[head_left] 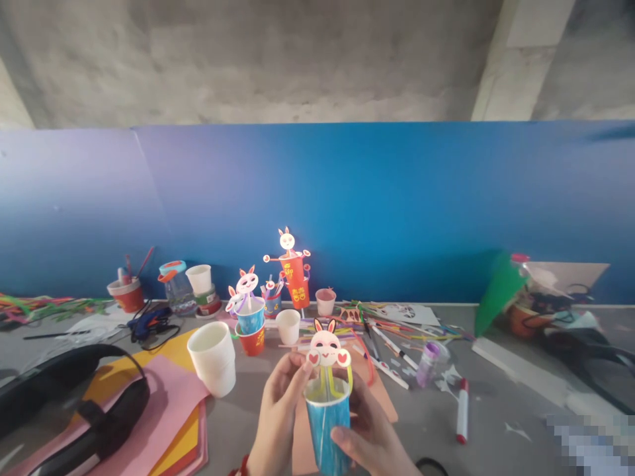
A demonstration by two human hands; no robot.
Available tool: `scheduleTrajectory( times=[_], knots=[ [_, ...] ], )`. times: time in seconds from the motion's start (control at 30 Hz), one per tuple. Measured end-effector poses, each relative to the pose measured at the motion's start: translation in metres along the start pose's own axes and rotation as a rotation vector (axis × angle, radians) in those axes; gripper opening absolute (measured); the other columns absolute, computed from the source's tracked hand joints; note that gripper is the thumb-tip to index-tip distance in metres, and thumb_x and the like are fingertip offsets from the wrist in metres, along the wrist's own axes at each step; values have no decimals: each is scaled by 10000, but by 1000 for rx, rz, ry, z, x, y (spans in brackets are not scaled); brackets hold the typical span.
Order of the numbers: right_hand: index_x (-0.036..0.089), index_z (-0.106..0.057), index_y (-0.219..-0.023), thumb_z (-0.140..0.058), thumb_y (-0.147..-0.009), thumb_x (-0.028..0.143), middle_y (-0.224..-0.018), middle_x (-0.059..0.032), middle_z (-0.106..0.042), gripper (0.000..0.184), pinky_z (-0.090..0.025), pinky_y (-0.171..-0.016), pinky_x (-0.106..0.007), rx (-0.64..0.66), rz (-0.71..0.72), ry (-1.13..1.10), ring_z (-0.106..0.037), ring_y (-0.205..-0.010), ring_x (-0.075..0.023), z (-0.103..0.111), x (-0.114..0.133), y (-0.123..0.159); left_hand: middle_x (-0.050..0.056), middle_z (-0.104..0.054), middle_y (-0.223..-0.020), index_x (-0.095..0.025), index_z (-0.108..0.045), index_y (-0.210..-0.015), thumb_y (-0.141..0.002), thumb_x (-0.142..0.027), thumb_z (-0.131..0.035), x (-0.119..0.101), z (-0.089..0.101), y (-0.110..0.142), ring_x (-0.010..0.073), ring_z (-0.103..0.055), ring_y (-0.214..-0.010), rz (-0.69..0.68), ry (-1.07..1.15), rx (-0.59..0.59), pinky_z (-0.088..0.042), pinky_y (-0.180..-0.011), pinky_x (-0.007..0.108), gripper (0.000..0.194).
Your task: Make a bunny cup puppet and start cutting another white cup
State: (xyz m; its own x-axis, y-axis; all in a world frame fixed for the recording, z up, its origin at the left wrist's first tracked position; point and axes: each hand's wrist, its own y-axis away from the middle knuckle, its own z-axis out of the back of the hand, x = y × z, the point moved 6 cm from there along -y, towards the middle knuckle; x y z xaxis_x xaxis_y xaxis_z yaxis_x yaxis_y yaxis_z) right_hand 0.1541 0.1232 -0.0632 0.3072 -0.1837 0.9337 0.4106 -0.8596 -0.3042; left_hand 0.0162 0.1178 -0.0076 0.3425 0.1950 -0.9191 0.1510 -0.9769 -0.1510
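A blue paper cup [328, 423] stands upright in my right hand [367, 423], whose fingers wrap its side and back with the thumb across the front. Out of the cup rises a paper rabbit head [325, 346] with pink-lined ears. Bent yellow pipe cleaners [350, 377] come up beside it, and a round paper paw with a red heart [342, 357] sits on the right one. My left hand [284, 403] pinches the matching left heart paw [313, 357] between thumb and fingertips, at the cup's left rim.
Behind stand a red cup figure [295, 281] and a blue-and-red cup figure [249, 317]. White cups [212, 360] are at left, near coloured paper [169, 396] and a black headset [94, 410]. Right lie a red-capped marker [462, 410], a purple bottle [426, 367] and paper scraps.
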Motion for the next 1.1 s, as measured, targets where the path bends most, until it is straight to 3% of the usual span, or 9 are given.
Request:
scheduleTrajectory(
  times=[0.23, 0.53, 0.67, 0.9, 1.1],
  knots=[
    [301, -516, -1341, -767, -776, 571, -1127, -75, -687, 675, -537, -706, -289, 43, -14, -9, -663, -963, -242, -8, 10, 2, -15, -605, -693, -177, -592, -698, -834, -380, -743, 2, 10, -2, 123, -512, -662, -17, -149, -6, -422, -615, 197, 287],
    [287, -488, -1393, -760, -772, 595, -1139, -97, -689, 744, -543, -740, -310, 23, -11, 9, -669, -972, -260, -4, 11, 4, 6, -649, -758, -184, -612, -798, -802, -402, -772, 2, 4, 1, 150, -569, -700, -25, -114, 11, -460, -628, 220, 270],
    [315, -462, -1423, -760, -782, 580, -1256, -103, -660, 755, -551, -784, -329, 22, -6, -2, -674, -1032, -275, -3, 13, 4, 20, -658, -782, -182, -624, -824, -823, -407, -748, 1, 3, 1, 162, -586, -718, -34, -99, 19, -478, -649, 233, 257],
    [307, -484, -1411, -759, -779, 587, -1266, -106, -662, 743, -555, -776, -327, 24, -28, 28, -684, -1018, -273, -2, 14, 5, 17, -658, -754, -186, -607, -795, -807, -424, -757, 6, 13, 2, 168, -605, -723, -74, -92, -84, -485, -662, 235, 281],
    [304, -482, -1416, -751, -793, 576, -1224, -106, -680, 731, -563, -771, -329, 37, -13, 34, -689, -1006, -274, -3, 14, 6, 14, -671, -767, -190, -613, -800, -800, -421, -765, 5, 11, 1, 163, -605, -735, -73, -98, -81, -489, -671, 232, 276]
  ],
)
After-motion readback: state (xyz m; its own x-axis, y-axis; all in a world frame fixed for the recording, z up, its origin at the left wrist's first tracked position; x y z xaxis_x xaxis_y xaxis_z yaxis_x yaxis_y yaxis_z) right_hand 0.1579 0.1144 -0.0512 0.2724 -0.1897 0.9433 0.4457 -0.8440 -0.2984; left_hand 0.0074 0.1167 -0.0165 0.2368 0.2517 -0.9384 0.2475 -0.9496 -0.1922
